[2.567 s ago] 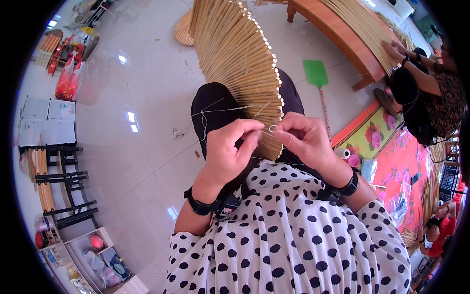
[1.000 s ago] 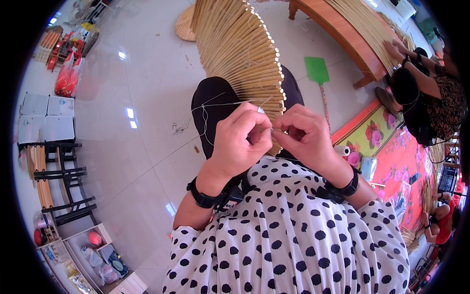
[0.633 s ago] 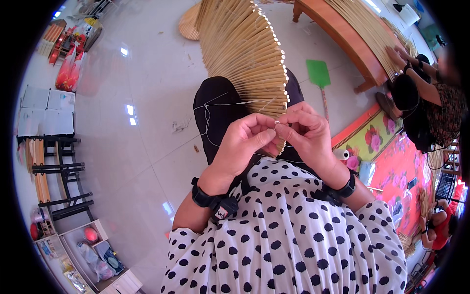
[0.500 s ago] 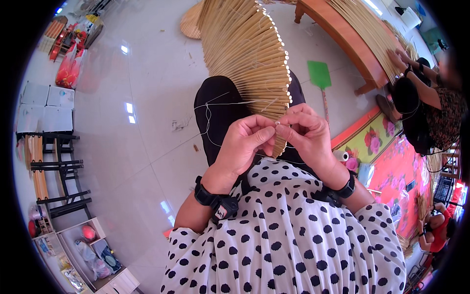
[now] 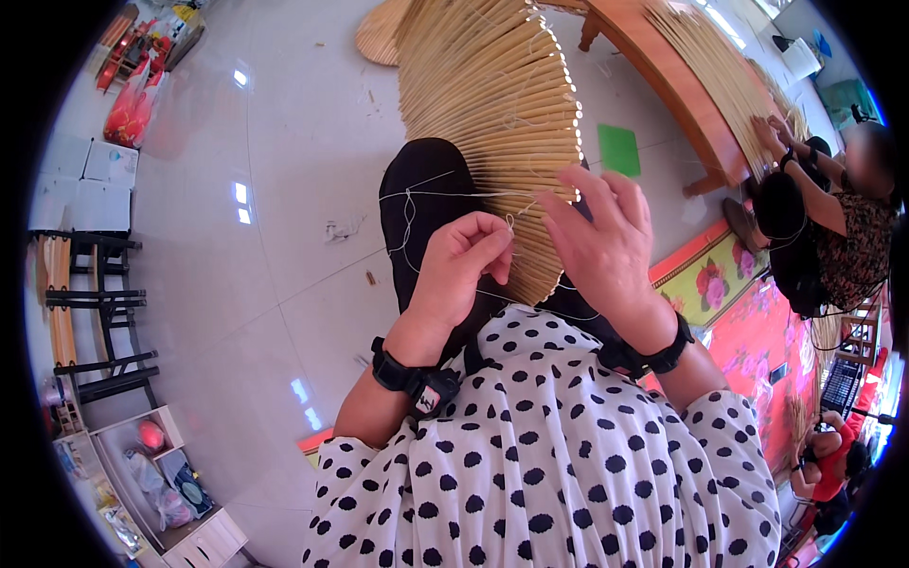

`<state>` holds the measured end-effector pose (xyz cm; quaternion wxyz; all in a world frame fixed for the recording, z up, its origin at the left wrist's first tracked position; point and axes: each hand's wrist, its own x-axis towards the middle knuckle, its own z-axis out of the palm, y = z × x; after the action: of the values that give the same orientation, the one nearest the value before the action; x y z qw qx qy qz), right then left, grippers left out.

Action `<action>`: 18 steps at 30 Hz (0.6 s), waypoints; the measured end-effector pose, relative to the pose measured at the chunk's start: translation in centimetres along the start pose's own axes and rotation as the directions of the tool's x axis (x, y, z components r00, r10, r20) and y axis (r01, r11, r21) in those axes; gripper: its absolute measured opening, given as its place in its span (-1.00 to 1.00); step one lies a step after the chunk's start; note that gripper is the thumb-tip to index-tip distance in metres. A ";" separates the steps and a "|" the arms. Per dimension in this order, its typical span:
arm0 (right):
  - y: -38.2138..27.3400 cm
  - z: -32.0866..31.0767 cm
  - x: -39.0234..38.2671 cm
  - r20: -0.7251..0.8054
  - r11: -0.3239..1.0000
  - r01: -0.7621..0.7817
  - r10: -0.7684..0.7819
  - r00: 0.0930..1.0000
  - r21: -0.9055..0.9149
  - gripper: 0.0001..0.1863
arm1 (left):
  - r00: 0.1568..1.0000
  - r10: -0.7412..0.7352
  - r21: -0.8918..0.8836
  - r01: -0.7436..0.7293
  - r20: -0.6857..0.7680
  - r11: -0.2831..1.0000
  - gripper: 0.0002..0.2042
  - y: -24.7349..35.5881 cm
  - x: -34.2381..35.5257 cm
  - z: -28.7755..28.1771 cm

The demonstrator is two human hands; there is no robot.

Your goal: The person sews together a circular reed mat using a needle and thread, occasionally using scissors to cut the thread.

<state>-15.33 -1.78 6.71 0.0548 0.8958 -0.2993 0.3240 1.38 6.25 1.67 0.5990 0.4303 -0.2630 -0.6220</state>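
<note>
A long fan-shaped mat of tan stalks (image 5: 483,104) lies across my lap between my dark-trousered knees, its pale cut ends along the right edge. My left hand (image 5: 454,270) is closed in a pinch on a thin white thread, and a small thread loop (image 5: 510,221) stands up at its fingertips. Just right of that loop, my right hand (image 5: 614,246) is held over the stalk ends, its fingers apart and seemingly empty. More thread (image 5: 407,222) trails across my left knee, looped and knotted.
An orange wooden bench (image 5: 663,85) bearing long stalks stands at the far right, with another person's hands (image 5: 772,133) on them. A green flat paddle (image 5: 618,150) lies on the tiled floor. Folded black-legged stools (image 5: 99,298) and an open drawer (image 5: 161,483) line the left.
My right hand has come away from the left fingertips, moving up and right with its fingers spreading. My left hand has shifted slightly left, still pinching the thread.
</note>
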 end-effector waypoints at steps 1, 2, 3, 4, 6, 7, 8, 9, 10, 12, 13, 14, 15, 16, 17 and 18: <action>-0.1 0.3 0.3 0.041 0.999 0.009 -0.008 0.999 -0.046 -0.64 | 1.000 0.009 -0.008 -0.009 -0.005 1.000 -0.91 0.2 0.0 -0.1; -0.2 0.6 0.5 0.063 0.997 0.009 -0.005 0.998 -0.073 -0.68 | 1.000 0.018 -0.015 -0.018 -0.010 1.000 -0.90 0.3 0.0 -0.2; -0.2 1.0 0.7 0.085 0.995 0.011 -0.002 0.996 -0.100 -0.71 | 1.000 0.024 -0.020 -0.024 -0.012 1.000 -0.90 0.5 -0.1 -0.3; -0.3 1.3 0.8 0.107 0.992 0.013 0.000 0.994 -0.126 -0.74 | 0.999 0.031 -0.024 -0.031 -0.014 0.999 -0.90 0.6 -0.1 -0.4; -0.1 2.0 0.8 0.112 0.991 0.015 0.000 0.994 -0.134 -0.75 | 0.999 0.045 -0.034 -0.046 -0.015 0.998 -0.90 0.9 -0.2 -0.6; -0.1 2.1 0.8 0.116 0.990 0.016 0.000 0.993 -0.137 -0.75 | 0.998 0.053 -0.039 -0.054 -0.015 0.998 -0.90 1.0 -0.2 -0.7; -0.1 2.1 0.8 0.106 0.991 0.016 -0.002 0.994 -0.131 -0.76 | 0.998 0.061 -0.044 -0.061 -0.014 0.997 -0.89 1.0 -0.3 -0.9; -0.1 2.2 0.7 0.096 0.992 0.018 -0.006 0.995 -0.121 -0.76 | 0.998 0.062 -0.047 -0.063 -0.020 0.997 -0.89 1.1 -0.3 -1.0; 0.0 2.2 0.7 0.086 0.994 0.019 -0.009 0.996 -0.112 -0.76 | 0.998 0.064 -0.049 -0.065 -0.026 0.997 -0.89 1.1 -0.3 -1.2; 0.5 2.5 0.5 0.050 0.999 0.040 -0.038 0.998 -0.036 -0.74 | 0.998 0.063 -0.056 -0.064 -0.032 0.996 -0.89 1.1 -0.3 -1.4; 0.7 2.6 0.5 0.031 0.999 0.049 -0.049 0.998 0.001 -0.73 | 0.998 0.060 -0.060 -0.062 -0.031 0.996 -0.89 1.2 -0.3 -1.4; 0.7 2.6 0.5 0.006 0.999 0.045 -0.046 0.999 0.028 -0.74 | 0.998 0.058 -0.064 -0.060 -0.030 0.996 -0.89 1.2 -0.2 -1.4; 0.8 2.7 0.6 -0.018 0.998 0.041 -0.040 0.999 0.055 -0.75 | 0.998 0.058 -0.062 -0.060 -0.030 0.996 -0.89 1.2 -0.2 -1.4; 0.9 2.7 0.7 -0.043 0.996 0.038 -0.034 0.999 0.081 -0.75 | 0.998 0.058 -0.061 -0.060 -0.030 0.996 -0.89 1.3 -0.1 -1.4; 1.0 2.7 0.7 -0.058 0.993 0.046 -0.040 0.998 0.108 -0.76 | 0.998 0.058 -0.059 -0.060 -0.030 0.996 -0.89 1.3 -0.1 -1.3; 1.1 2.8 0.8 -0.074 0.989 0.055 -0.045 0.996 0.134 -0.76 | 0.998 0.059 -0.063 -0.061 -0.027 0.996 -0.89 1.3 0.0 -1.3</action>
<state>-13.93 -3.85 4.87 0.0123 0.8927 -0.2520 0.3735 3.16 6.31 2.16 0.6340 0.4105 -0.2484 -0.6064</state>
